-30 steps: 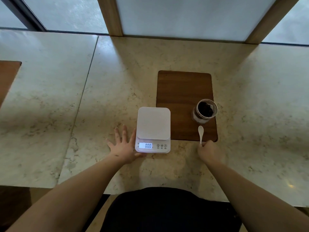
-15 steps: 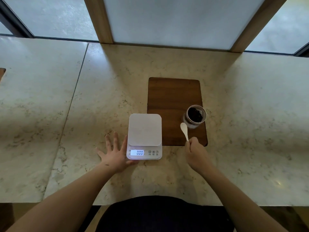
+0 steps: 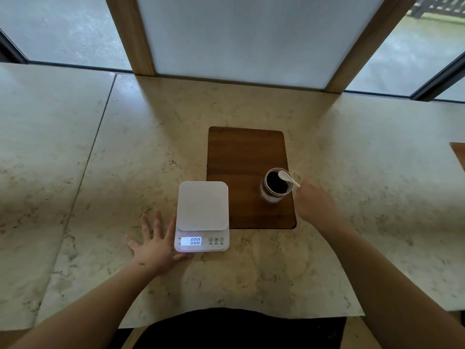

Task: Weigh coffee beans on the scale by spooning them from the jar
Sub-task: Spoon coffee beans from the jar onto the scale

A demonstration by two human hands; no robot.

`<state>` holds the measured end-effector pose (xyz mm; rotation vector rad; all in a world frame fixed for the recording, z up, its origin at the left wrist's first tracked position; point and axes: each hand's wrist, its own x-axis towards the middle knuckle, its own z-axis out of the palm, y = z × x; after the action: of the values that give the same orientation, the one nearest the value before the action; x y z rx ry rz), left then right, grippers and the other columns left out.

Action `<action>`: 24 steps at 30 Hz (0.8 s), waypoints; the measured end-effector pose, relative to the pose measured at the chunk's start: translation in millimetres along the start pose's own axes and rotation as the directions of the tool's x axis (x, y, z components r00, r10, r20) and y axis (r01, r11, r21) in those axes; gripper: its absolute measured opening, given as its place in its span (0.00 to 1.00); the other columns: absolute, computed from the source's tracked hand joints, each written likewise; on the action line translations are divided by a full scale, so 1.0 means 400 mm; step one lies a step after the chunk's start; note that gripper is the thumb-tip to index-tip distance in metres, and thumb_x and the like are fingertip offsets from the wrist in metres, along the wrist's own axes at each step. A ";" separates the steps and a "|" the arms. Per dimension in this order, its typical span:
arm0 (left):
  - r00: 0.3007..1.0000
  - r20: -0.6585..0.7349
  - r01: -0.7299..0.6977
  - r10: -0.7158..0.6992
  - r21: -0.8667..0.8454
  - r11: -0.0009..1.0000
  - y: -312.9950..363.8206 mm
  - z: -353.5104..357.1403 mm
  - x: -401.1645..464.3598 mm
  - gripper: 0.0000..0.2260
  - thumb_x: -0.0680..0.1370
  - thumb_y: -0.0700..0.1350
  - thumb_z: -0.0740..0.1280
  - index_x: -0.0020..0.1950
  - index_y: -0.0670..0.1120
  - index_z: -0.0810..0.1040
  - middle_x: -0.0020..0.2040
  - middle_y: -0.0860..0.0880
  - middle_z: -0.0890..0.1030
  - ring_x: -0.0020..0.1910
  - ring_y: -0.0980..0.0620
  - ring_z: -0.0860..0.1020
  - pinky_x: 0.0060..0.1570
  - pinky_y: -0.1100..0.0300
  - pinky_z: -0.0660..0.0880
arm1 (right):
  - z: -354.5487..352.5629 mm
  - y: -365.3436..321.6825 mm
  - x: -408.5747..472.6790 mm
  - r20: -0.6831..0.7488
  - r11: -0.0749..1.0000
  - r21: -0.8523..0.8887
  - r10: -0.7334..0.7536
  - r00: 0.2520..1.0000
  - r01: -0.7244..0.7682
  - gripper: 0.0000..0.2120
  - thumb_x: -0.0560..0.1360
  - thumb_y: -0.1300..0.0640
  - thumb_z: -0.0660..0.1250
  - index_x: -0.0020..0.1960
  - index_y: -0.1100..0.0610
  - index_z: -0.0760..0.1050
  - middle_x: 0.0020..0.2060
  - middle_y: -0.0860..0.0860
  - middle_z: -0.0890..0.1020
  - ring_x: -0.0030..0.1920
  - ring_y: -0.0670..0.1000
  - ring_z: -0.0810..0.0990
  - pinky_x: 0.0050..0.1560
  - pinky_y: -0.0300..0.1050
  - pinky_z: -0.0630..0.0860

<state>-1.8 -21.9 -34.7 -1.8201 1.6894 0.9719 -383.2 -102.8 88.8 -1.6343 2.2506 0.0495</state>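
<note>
The right hand point(image 3: 314, 205) pinched the handle of a small white spoon point(image 3: 288, 178), its bowl held over the mouth of the open glass jar point(image 3: 275, 185); the gripping fingertips were hidden behind the hand. Dark coffee beans point(image 3: 275, 183) filled the jar, which stood on a brown wooden board point(image 3: 246, 159). The left hand point(image 3: 156, 244) lay flat, fingers spread, against the white scale point(image 3: 202, 212), whose bare platform read 0.00.

Wooden board point(image 3: 245, 152); marble counter point(image 3: 125, 152)
</note>
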 end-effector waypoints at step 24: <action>1.000 -0.028 -0.009 0.009 -0.002 1.000 -0.016 0.019 0.022 0.58 0.57 0.91 0.49 0.72 0.68 0.19 0.71 0.49 0.13 0.70 0.38 0.15 0.69 0.17 0.39 | 0.052 -0.006 0.020 0.101 0.977 0.204 0.043 0.994 -0.063 0.17 0.77 0.67 0.55 0.31 0.56 0.61 0.29 0.52 0.66 0.29 0.49 0.65 0.27 0.43 0.58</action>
<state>3.0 -21.0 -47.2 -1.8375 1.7154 0.9563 -377.8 -106.2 67.4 -1.4331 2.1467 -0.0883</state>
